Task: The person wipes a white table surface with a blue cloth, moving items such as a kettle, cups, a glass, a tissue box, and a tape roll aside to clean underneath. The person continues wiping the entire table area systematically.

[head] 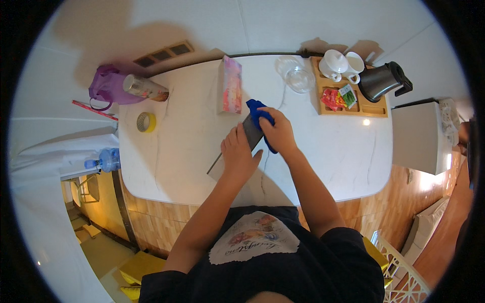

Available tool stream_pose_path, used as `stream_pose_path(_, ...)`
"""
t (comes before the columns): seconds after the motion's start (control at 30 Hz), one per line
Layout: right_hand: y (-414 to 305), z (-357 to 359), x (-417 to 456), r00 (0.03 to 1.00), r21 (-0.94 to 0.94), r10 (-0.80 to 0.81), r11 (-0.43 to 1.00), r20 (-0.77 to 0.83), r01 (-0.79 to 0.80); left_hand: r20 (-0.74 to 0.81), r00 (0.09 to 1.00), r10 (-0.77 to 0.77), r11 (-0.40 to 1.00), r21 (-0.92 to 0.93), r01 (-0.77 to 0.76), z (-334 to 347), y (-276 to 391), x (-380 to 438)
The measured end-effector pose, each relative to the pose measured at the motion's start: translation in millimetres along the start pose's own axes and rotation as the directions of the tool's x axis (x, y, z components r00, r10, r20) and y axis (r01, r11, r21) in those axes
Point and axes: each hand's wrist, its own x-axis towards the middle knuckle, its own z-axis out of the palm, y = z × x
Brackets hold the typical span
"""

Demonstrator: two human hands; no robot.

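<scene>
A flat dark grey object (252, 132), its kind not clear, slants over the middle of the white marbled table (189, 151). One thin straight edge of it runs out to the lower left, past my left hand (238, 153). The fingers of that hand lie together across the object, holding it, with the thumb apart; their far side is hidden. My right hand (279, 130) grips a blue cloth (256, 110) against the object's upper right end. Part of the cloth hangs below the palm. Just beyond my hands stands a pink patterned box (232, 85).
At the back right, a wooden tray (329, 111) bears white cups (333, 62), small packets (333, 99) and a dark kettle (380, 81). Left of it is a clear glass bowl (299, 79). Yellow tape (146, 122), a patterned tumbler (146, 88) and a purple bag (108, 85) are at the left.
</scene>
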Motion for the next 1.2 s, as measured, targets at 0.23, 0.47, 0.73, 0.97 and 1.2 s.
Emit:
stream_pose_path(0.23, 31.1, -14.5, 23.2, 0.906, 0.474, 0.377, 0.773, 0.19, -0.422, 0.023, 0.991, -0.132, 0.991, 0.032, 0.131, 10.5, 12.5, 26.5)
stream_pose_path(0.47, 79.7, -7.9, -2.5, 0.84, 0.45, 0.507, 0.714, 0.196, -0.536, 0.028, 0.999, 0.018, 0.993, -0.119, -0.015, -11.9, 0.3, 1.8)
stream_pose_path(0.73, 29.5, -18.9, -7.5, 0.95, 0.821, 0.312, 0.547, -0.021, -0.161, -0.081, 0.995, -0.05, 0.847, -0.531, -0.001, -36.3, 10.7, 9.8)
stream_pose_path(0.97, 20.0, -6.7, -36.7, 0.869, 0.726, 0.358, 0.687, -0.341, 0.002, 0.03, 0.989, -0.143, 0.621, -0.776, 0.114, -25.8, 10.9, 19.3)
stream_pose_path(1.2, 56.6, 3.6, -78.7, 0.91, 0.434, 0.277, 0.892, -0.308, -0.124, 0.177, 0.93, -0.323, 0.211, -0.944, 0.253, -9.4, -3.8, 33.0)
